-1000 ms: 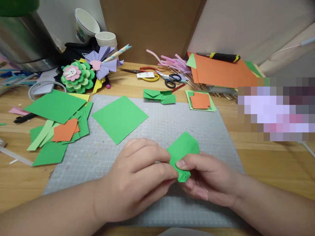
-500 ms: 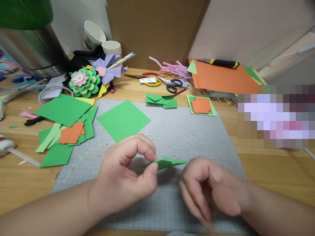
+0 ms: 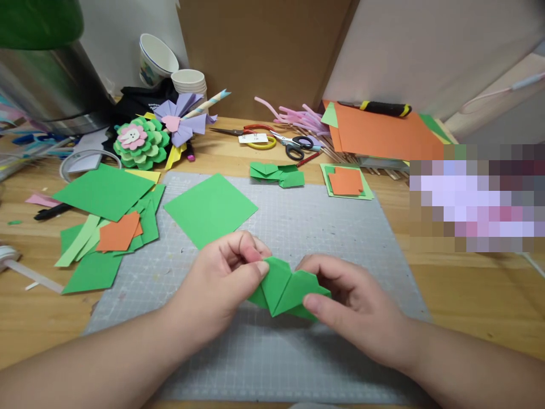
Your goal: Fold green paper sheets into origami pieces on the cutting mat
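A folded green paper piece [image 3: 281, 287], creased down its middle into a heart-like shape, is held above the grey cutting mat [image 3: 204, 352]. My left hand [image 3: 227, 272] pinches its upper left side between thumb and fingers. On the right side, my right hand [image 3: 353, 301] grips it, thumb in front and fingers behind. Beyond my left hand a flat green paper square [image 3: 210, 209] lies on the mat. Another folded green paper piece [image 3: 276, 174] rests at the mat's far edge.
Loose green and orange paper sheets [image 3: 117, 233] are heaped at the left, by a glue bottle [image 3: 8, 255]. Small paper squares [image 3: 344, 182] lie far right. Behind are scissors [image 3: 298, 145], a paper flower [image 3: 142, 142], orange sheets [image 3: 378, 130], a cutter knife [image 3: 385, 108] and paper cups [image 3: 189, 82].
The folded green paper has turned from edge-on to face-on, showing its creased front. My right hand, apart from it before, has moved in and taken hold of its right side.
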Motion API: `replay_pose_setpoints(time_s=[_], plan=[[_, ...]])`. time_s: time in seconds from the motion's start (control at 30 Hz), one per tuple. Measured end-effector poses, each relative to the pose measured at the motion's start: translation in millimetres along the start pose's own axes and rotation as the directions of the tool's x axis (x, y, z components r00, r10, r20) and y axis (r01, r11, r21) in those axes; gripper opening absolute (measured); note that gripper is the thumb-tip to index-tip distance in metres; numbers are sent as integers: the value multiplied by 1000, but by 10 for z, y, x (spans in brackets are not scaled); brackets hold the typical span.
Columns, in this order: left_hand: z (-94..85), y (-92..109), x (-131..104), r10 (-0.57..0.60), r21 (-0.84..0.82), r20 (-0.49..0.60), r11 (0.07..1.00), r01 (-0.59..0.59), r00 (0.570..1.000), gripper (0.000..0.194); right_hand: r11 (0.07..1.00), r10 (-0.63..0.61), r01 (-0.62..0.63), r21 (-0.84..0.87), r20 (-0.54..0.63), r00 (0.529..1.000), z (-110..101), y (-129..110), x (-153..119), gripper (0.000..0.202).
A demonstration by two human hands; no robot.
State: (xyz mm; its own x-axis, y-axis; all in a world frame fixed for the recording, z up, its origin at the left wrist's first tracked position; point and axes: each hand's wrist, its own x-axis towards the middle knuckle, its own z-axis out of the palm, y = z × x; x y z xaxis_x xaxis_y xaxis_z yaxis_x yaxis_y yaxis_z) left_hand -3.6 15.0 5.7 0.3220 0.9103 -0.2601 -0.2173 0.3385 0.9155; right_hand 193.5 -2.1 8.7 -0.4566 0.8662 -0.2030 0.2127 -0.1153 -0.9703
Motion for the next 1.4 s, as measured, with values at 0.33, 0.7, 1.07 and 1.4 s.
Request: replay_pose_setpoints(time_s=[0.33,0.7,1.07,1.4], plan=[[13,-13,21,313,362,113,871,-332,943,9,980,-158,145,-137,-97,983,-16,54,38,12],[111,43,-91,392,530,342,670,-520,854,11,896,-433,413,-163,-118,894,36,7,-61,20],[98,63,-83,541,598,401,458,-658,740,15,844,-532,501,-194,-175,828,9,-34,-86,33],[136,135,-138,654,614,478,230,-755,587,13,612,-687,530,-587,-61,725,0,-138,-116,19]])
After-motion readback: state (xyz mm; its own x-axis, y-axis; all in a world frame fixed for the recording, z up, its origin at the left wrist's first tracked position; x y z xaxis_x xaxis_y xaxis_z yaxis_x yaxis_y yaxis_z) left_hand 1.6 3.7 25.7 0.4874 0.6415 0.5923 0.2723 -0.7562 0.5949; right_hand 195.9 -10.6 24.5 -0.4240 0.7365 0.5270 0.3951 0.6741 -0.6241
